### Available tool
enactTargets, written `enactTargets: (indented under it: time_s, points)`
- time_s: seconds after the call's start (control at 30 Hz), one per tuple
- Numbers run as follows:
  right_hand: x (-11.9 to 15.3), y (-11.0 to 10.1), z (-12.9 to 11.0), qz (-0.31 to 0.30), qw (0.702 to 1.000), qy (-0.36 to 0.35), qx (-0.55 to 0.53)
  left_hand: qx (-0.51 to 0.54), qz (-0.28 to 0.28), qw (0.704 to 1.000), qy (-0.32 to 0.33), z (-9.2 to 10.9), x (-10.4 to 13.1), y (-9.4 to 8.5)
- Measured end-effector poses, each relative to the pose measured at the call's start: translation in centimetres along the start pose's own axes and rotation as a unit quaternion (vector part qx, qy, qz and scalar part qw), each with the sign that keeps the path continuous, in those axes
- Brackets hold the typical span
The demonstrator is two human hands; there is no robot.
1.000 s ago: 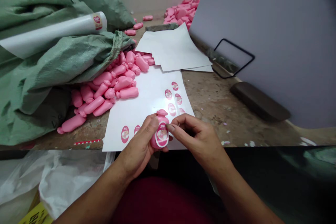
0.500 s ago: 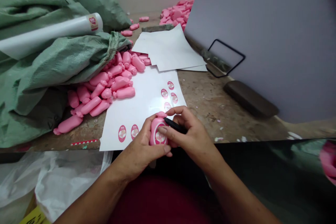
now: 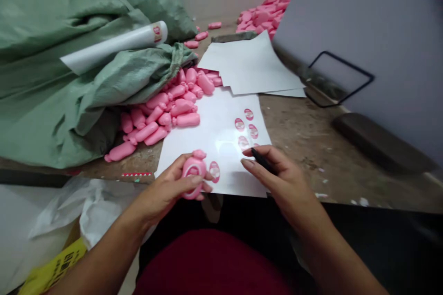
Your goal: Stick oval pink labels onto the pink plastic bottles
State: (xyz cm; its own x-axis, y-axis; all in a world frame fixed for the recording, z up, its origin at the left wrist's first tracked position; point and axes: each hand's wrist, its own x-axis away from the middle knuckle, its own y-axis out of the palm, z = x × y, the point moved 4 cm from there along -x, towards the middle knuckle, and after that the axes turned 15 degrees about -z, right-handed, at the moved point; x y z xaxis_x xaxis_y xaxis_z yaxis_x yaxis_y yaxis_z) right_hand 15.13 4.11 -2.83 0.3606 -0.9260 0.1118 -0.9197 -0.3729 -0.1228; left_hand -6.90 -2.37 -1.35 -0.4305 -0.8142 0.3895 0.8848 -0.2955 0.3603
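Observation:
My left hand [image 3: 165, 190] is closed around a small pink bottle [image 3: 195, 164], the thumb lying across the oval label on its front. In my right hand [image 3: 285, 173] is a slim black pen-like tool [image 3: 263, 161], gripped between thumb and fingers; its tip is hard to make out. That hand hovers over the right part of a glossy white sticker sheet [image 3: 194, 140], close to several oval pink stickers [image 3: 243, 142]. One more oval sticker [image 3: 214, 172] lies on the sheet just right of the bottle.
Several pink bottles [image 3: 186, 120] spill from a green sack [image 3: 138, 73] at left. A rolled white sheet [image 3: 114, 48] rests on the sack. White papers [image 3: 256, 67] lie behind the sticker sheet. On the right are a black wire frame [image 3: 349, 65] and a dark block [image 3: 377, 143].
My hands have moved apart: the left went left with the bottle, the right moved right with the black tool, away from the label. The camera view has shifted left.

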Motion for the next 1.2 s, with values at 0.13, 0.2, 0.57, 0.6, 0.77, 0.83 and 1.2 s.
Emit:
enactTargets:
  time_s: [0.13, 0.2, 0.57, 0.6, 0.77, 0.83, 1.2]
  points:
    - [-0.1, -0.9, 0.6, 0.034, 0.997, 0.018, 0.069, -0.239, 0.113, 0.962, -0.07, 0.9, 7.1, -6.0]
    - [-0.1, -1.0, 0.8, 0.045, 0.994, 0.019, 0.103, -0.34, 0.187, 0.919, -0.069, 2.0, 9.3, -8.1]
    - [-0.8, 2.8, 0.6, -0.065, 0.949, -0.001, 0.308, -0.744, 0.314, 0.581, -0.102, 7.5, 0.0, -10.3]
    - [-0.8, 2.9, 0.5, -0.071, 0.948, 0.004, 0.311, -0.749, 0.309, 0.575, -0.115, 7.5, -0.2, -10.2]
    - [-1.0, 2.3, 0.3, -0.079, 0.958, 0.02, 0.276, -0.71, 0.259, 0.653, -0.04, 7.4, 0.2, -8.2]
    - [-1.0, 2.1, 0.2, -0.072, 0.95, 0.015, 0.304, -0.679, 0.208, 0.704, -0.019, 7.4, 0.3, -6.7]
    - [-0.8, 2.8, -0.1, -0.089, 0.884, -0.042, 0.457, -0.095, 0.137, 0.976, 0.141, 4.2, -3.8, -4.5]
